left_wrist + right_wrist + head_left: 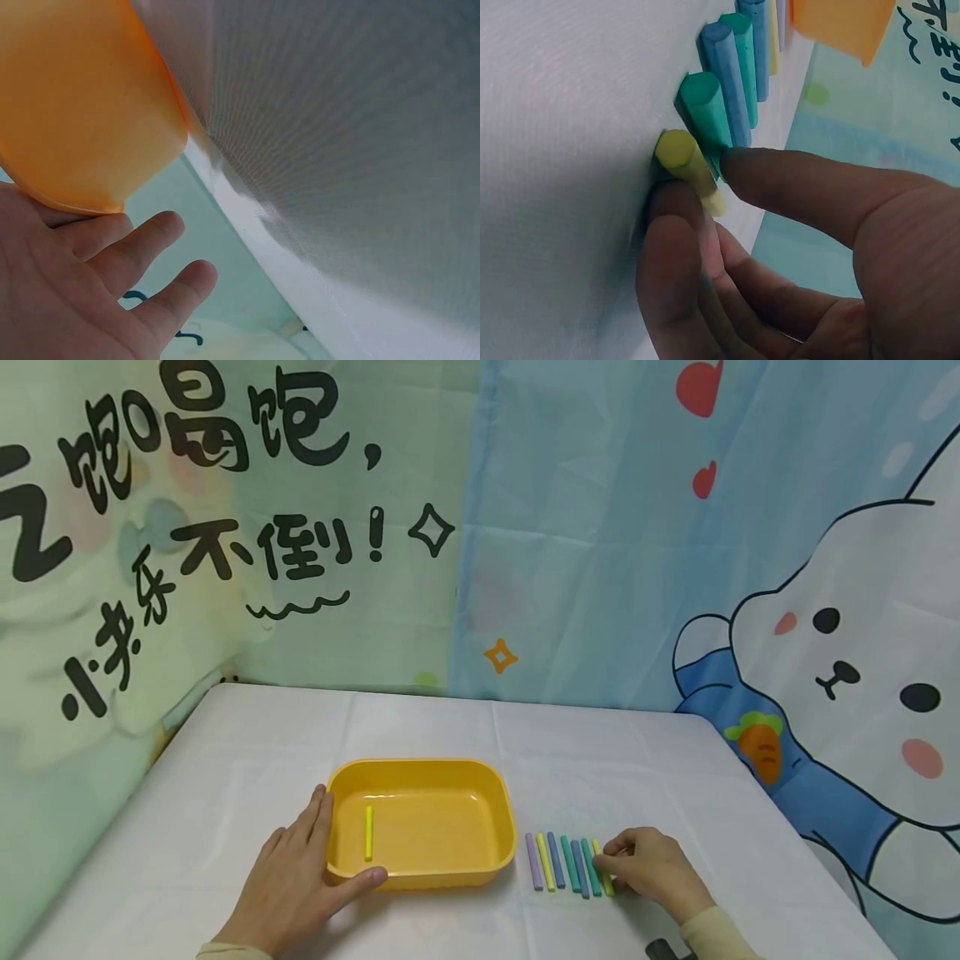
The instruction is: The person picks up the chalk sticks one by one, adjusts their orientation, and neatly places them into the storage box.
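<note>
My left hand [296,868] rests against the left end of a yellow plastic tray [442,835], fingers stretched along its side and thumb over the front rim. In the left wrist view those fingers [142,251] are loosely extended by the tray's wall. One yellow chalk stick [369,833] lies upright-wise inside the tray, near its left end. To the right, my right hand [656,868] pinches the rightmost yellow chalk stick [679,150] of a row on the cloth. The thumb reaches across beside the neighbouring green chalk stick [705,101].
Between tray and right hand the row holds a purple stick [534,862], another yellow stick [545,862], and several blue and green ones, side by side. White cloth [420,718] covers the table. A dark object [662,950] shows below the right wrist. Printed curtains [570,543] hang behind.
</note>
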The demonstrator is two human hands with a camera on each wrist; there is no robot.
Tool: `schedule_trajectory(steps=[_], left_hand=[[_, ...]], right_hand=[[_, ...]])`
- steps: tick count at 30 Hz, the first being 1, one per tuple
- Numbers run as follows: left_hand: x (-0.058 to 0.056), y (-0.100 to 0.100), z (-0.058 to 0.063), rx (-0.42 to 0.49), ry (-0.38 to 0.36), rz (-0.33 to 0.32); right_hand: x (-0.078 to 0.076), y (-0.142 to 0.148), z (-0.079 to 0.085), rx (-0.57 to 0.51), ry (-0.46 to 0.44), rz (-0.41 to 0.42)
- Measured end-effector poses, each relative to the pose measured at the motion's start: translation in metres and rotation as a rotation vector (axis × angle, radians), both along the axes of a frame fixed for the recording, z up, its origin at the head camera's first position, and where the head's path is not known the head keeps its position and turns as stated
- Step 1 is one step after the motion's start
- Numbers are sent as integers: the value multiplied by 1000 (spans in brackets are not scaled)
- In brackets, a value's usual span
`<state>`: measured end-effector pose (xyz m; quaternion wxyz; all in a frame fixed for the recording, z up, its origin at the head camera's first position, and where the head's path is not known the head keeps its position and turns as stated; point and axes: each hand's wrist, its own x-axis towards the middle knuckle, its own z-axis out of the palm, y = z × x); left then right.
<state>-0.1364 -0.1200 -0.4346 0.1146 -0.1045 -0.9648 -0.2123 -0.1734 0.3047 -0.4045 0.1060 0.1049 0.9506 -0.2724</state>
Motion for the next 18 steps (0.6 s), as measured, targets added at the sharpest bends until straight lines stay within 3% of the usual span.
schedule_trajectory(steps=[18], left_hand=[[1, 0, 1, -6, 5, -1]], right_hand=[[1, -1, -3, 24, 6, 1]])
